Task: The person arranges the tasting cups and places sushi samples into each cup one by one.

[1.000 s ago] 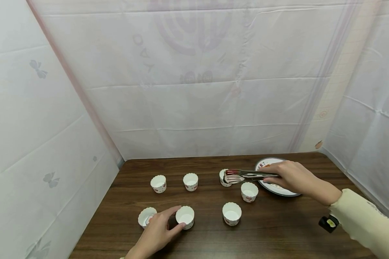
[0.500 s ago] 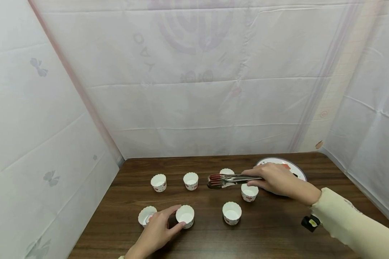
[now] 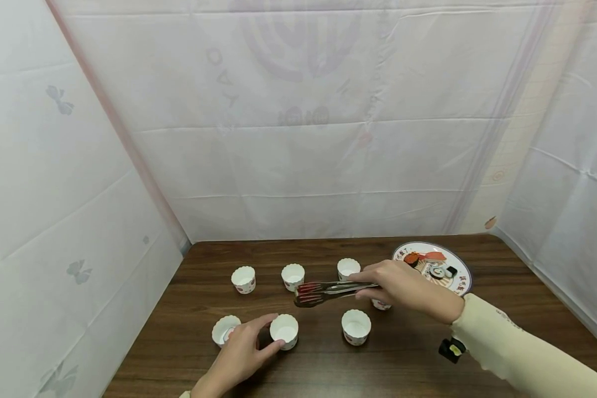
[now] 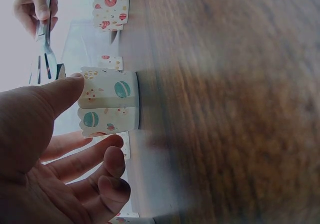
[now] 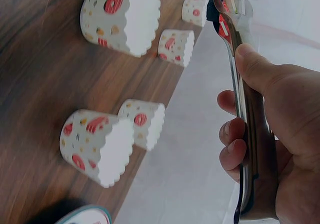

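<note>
My left hand (image 3: 244,354) holds a white paper baking cup (image 3: 284,330) by its sides, thumb at the scalloped rim in the left wrist view. My right hand (image 3: 390,284) grips slotted metal tongs (image 5: 252,134) over the table's middle. Pinched between the tongs' tips is a small red, white and black piece (image 5: 223,27), partly hidden by the metal. Left of the held cup, another baking cup (image 3: 219,333) contains something pale with a touch of pink. Under my right hand, one cup (image 3: 381,304) is mostly hidden.
Several more baking cups stand about: back left (image 3: 243,280), back middle (image 3: 293,275), back right (image 3: 348,268) and front right (image 3: 356,327). A white plate (image 3: 454,257) at the right bears sushi shapes; whether printed or real, I cannot tell. White cloth (image 3: 298,166) hangs behind the table (image 3: 323,370).
My right hand has moved left with the tongs and the red piece, from beside the plate to the table's middle. More of the plate shows. My left hand stays at its cup.
</note>
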`<state>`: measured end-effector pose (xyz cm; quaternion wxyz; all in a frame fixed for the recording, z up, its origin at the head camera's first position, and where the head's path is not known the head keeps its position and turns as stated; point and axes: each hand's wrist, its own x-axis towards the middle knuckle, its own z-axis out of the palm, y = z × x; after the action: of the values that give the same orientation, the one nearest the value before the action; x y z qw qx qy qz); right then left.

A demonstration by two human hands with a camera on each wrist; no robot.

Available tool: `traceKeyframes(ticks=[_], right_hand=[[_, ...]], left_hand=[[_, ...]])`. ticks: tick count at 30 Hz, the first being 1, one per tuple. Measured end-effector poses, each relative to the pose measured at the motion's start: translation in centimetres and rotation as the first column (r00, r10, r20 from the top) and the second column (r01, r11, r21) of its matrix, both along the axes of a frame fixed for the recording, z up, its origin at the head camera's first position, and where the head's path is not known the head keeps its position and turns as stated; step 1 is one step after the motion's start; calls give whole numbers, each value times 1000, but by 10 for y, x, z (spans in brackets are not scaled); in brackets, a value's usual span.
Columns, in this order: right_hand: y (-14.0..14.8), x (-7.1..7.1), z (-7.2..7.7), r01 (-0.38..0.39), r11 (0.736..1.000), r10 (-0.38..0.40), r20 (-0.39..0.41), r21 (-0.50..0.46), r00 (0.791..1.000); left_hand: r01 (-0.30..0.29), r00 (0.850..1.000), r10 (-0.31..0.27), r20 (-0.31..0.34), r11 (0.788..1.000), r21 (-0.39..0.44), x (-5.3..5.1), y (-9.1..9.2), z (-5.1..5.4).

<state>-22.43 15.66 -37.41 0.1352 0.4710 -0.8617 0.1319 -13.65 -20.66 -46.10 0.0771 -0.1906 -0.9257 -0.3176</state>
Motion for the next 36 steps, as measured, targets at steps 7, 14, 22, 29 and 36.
traceKeyframes(ticks=[7, 14, 22, 29, 36], right_hand=[[-16, 5, -4, -26, 1000, 26, 35, 7, 999], [-31, 8, -10, -71, 997, 71, 7, 23, 997], [-39, 10, -16, -76, 996, 75, 14, 47, 997], [-42, 12, -16, -63, 995, 61, 25, 71, 998], [-43, 14, -17, -49, 996, 47, 33, 75, 998]], left_hand=[[-8, 1000, 8, 6, 1000, -6, 0, 0, 0], [-14, 1000, 14, 1, 1000, -12, -1, 0, -1], [-24, 1000, 24, -13, 1000, -17, -1, 0, -1], [-22, 1000, 22, -6, 1000, -12, -1, 0, -1], [-6, 1000, 6, -24, 1000, -2, -1, 0, -1]])
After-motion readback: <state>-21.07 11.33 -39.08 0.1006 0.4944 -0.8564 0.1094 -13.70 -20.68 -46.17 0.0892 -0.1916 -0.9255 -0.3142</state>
